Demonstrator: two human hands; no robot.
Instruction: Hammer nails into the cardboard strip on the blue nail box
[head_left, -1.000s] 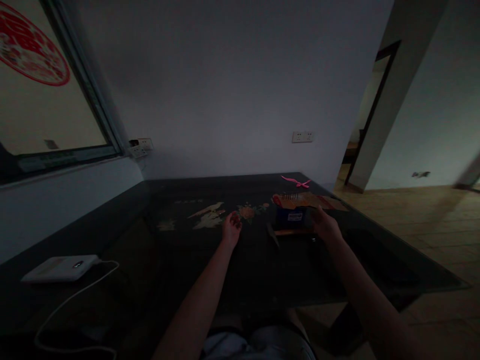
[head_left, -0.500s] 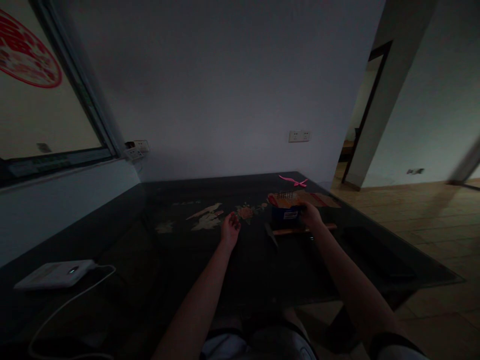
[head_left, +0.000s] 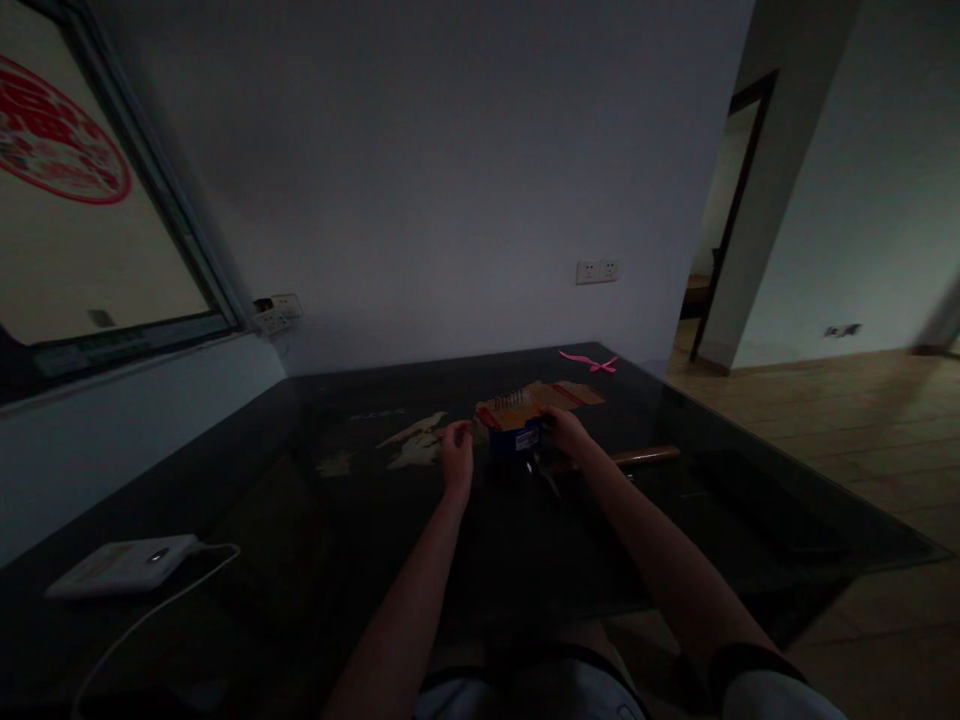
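Note:
My right hand (head_left: pixel 564 430) is closed on the right side of a small dark blue box (head_left: pixel 516 438) with a white label. A piece of brown cardboard (head_left: pixel 566 395) with red printing stretches behind and over the box. On it stands a row of thin dark upright pieces (head_left: pixel 508 398) that look like nails. To the box's left, my left hand (head_left: pixel 456 455) has its fingers loosely apart, the fingertips close to the cardboard's left end; whether they touch is unclear. A hammer (head_left: pixel 645 456) with a wooden handle lies partly behind my right forearm, its metal head in front of the box.
A pink ribbon (head_left: pixel 592 362) lies near the table's far edge. At left sits a white power bank (head_left: pixel 124 565) with a white cable (head_left: pixel 161 610). A long dark object (head_left: pixel 765 500) rests on the right. The dark table (head_left: pixel 360 560) meets a wall behind.
My right hand has moved the blue box left, with the cardboard and upright pieces, toward my left hand. The hammer's handle shows more at the right. The view has shifted slightly.

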